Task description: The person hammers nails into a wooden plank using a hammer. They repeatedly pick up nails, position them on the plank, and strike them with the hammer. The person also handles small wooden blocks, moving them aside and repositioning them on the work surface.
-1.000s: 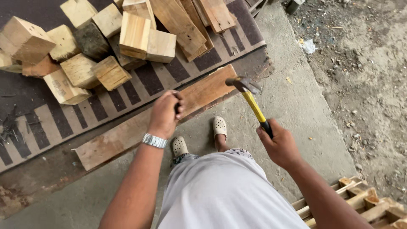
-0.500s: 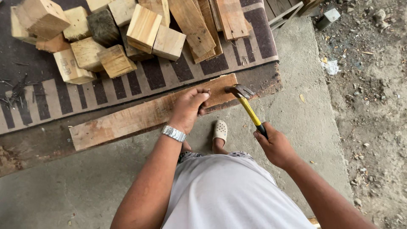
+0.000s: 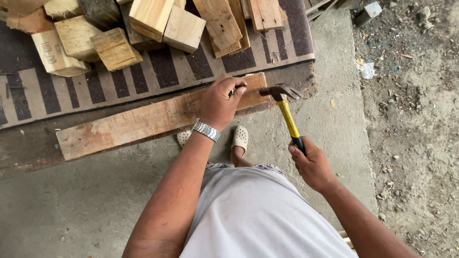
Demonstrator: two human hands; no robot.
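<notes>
On the plank (image 3: 143, 122), the left hand (image 3: 221, 101) pinches what appears to be a nail. The right hand (image 3: 311, 165) grips a yellow-handled hammer (image 3: 286, 111). Wood blocks (image 3: 114, 48) lie on a striped mat (image 3: 158, 71) beside the concrete floor (image 3: 86, 205).

L hand (image 3: 221, 101) on plank (image 3: 143, 122) | R hand (image 3: 311, 165) grips hammer (image 3: 285, 107)

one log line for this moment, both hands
left hand: pinching nail on plank | right hand: gripping hammer, head beside nail
</notes>
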